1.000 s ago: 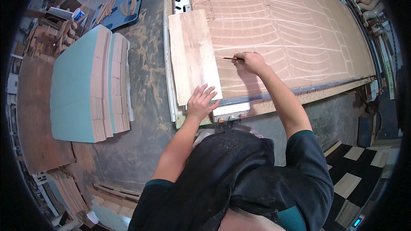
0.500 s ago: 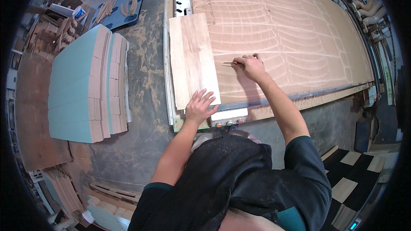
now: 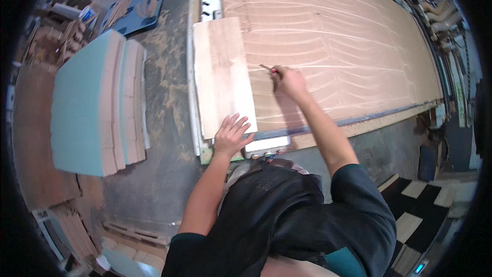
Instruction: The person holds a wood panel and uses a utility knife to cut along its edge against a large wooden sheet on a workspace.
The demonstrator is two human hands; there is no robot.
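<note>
Under the right hand (image 3: 288, 79), pencil (image 3: 266, 67) mostly hidden.

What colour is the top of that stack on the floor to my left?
Teal-green top face on the stack; its side layers look pale wood. Head view.

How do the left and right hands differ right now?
The left hand lies flat, fingers spread, on the near end of the narrow wooden board; the right hand is closed in a grip on a pencil. The left sits close to the body, the right reaches further out over the large lined sheet. Both are bare.
</note>
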